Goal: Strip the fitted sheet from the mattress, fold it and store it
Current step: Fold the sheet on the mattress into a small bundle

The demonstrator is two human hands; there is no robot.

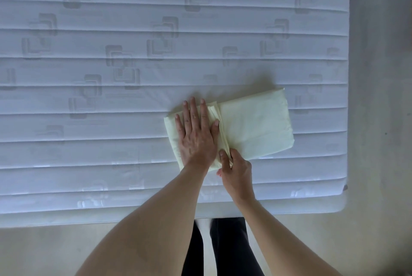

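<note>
Both forearms reach over the bare mattress [111,119] edge — left hand [196,133] flat, fingers straight, pinning the folded sheet [256,124] while right hand [234,168] pinches its near hem — I should keep the 2 edges flush, then crease

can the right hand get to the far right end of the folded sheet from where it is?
Probably yes. The right hand pinches the near edge of the folded pale yellow fitted sheet at its middle fold; the sheet's right half lies bare on the white quilted mattress. The left hand presses flat on the left half, out of the way.
</note>
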